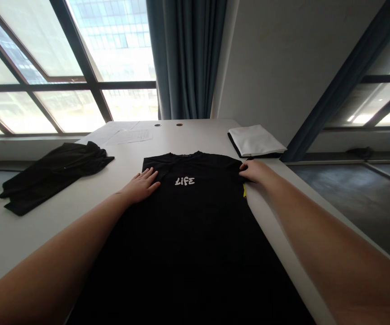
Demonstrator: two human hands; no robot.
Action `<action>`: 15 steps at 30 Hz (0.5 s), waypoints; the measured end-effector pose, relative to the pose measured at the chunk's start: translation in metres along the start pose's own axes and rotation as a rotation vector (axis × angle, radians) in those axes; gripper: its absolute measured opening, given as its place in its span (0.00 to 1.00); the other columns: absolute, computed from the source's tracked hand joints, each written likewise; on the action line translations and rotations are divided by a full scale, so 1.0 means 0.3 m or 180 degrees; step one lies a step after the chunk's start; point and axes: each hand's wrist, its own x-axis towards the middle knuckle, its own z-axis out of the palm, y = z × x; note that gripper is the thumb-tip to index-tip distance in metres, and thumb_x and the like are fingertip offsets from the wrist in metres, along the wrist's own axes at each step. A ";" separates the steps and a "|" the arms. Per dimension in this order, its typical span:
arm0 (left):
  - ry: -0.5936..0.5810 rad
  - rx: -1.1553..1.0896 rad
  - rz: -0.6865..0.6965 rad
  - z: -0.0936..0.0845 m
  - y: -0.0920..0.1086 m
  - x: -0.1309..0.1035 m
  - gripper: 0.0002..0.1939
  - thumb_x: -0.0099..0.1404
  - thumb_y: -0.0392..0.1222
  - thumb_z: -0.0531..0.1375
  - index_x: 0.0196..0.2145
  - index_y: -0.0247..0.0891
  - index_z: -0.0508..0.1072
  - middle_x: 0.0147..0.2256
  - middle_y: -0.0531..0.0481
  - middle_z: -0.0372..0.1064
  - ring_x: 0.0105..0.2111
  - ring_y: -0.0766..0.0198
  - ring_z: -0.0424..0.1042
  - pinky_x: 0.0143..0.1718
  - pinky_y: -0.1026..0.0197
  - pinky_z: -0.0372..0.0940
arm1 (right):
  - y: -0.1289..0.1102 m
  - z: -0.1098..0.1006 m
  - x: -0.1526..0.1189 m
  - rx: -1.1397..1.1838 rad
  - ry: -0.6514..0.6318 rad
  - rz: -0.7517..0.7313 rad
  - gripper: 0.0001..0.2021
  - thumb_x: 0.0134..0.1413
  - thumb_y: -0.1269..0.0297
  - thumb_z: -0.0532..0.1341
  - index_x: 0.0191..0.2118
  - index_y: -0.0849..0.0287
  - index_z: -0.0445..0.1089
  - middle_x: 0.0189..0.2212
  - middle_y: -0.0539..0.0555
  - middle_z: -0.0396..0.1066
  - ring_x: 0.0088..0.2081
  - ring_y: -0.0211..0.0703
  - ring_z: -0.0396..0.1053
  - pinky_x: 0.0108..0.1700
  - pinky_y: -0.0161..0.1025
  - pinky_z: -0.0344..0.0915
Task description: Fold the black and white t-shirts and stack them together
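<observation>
A black T-shirt (195,234) with white lettering on its chest lies spread out, its neckline toward the far side. My left hand (142,186) rests flat on the shirt's left edge near the sleeve, fingers apart. At the right sleeve, my right hand (251,171) pinches the black fabric between thumb and fingers. A small yellow piece (244,191) shows at the shirt's right edge, just below that hand.
On the white table (195,135), a crumpled black garment (55,174) lies at left and a folded white cloth (257,140) over black fabric at back right. Papers (130,136) lie at back left. Behind hangs a blue curtain (186,58).
</observation>
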 end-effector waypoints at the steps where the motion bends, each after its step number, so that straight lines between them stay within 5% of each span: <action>1: 0.0007 -0.0005 -0.0012 0.000 0.000 0.001 0.41 0.75 0.64 0.42 0.76 0.36 0.50 0.76 0.40 0.36 0.76 0.48 0.37 0.74 0.44 0.40 | -0.002 -0.004 -0.002 0.0012 -0.0024 0.0058 0.19 0.49 0.68 0.66 0.49 0.57 0.82 0.42 0.58 0.82 0.43 0.55 0.79 0.44 0.42 0.71; 4: 0.0065 -0.0040 -0.0024 0.000 -0.002 0.001 0.41 0.75 0.64 0.43 0.76 0.37 0.52 0.76 0.40 0.38 0.76 0.47 0.39 0.74 0.43 0.40 | -0.021 -0.018 -0.018 -0.0021 0.0305 -0.0020 0.26 0.49 0.73 0.65 0.56 0.61 0.79 0.49 0.63 0.80 0.50 0.60 0.77 0.51 0.44 0.71; 9: 0.0202 -0.0109 0.0026 0.005 -0.006 0.003 0.40 0.74 0.63 0.46 0.75 0.39 0.55 0.76 0.41 0.42 0.75 0.46 0.42 0.73 0.43 0.44 | -0.118 -0.044 -0.089 0.0115 0.0952 -0.0910 0.37 0.52 0.77 0.60 0.71 0.66 0.63 0.63 0.67 0.68 0.62 0.60 0.68 0.64 0.44 0.63; 12: 0.0244 -0.0113 0.0036 0.008 -0.011 0.005 0.39 0.74 0.63 0.47 0.75 0.40 0.57 0.76 0.42 0.43 0.75 0.46 0.44 0.73 0.43 0.44 | -0.205 -0.038 -0.151 0.0094 0.0723 -0.1620 0.38 0.57 0.74 0.59 0.74 0.58 0.58 0.65 0.62 0.67 0.62 0.57 0.67 0.66 0.46 0.61; 15: 0.0258 -0.0072 0.0015 0.006 -0.012 0.003 0.39 0.74 0.63 0.48 0.74 0.41 0.57 0.76 0.43 0.44 0.75 0.46 0.46 0.73 0.44 0.45 | -0.277 0.003 -0.201 0.0006 0.0047 -0.2215 0.39 0.63 0.64 0.61 0.77 0.49 0.50 0.68 0.58 0.65 0.65 0.56 0.65 0.68 0.47 0.59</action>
